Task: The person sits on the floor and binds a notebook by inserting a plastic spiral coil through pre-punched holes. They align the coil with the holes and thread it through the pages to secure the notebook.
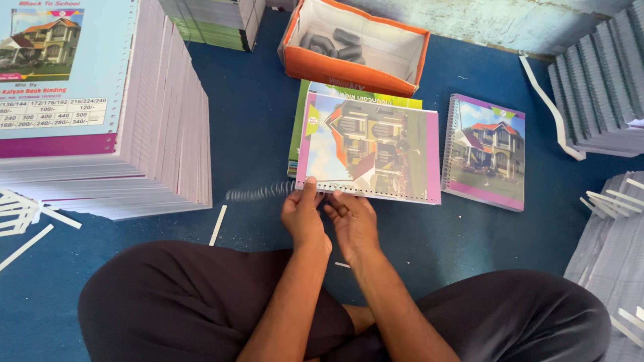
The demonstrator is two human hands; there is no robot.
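Note:
I sit cross-legged on a blue floor. A notebook with a house picture on its pink-edged cover lies in front of me, its punched edge toward me. My left hand pinches the near left corner of that edge. A blurred spiral wire sticks out to the left from there. My right hand touches the punched edge just right of the left hand, fingers curled on the wire. The notebook rests on a green-covered one.
A tall stack of unbound notebooks stands at left. An orange box with grey wire coils is behind. A bound spiral notebook lies at right. More stacks sit far right. White paper strips litter the floor.

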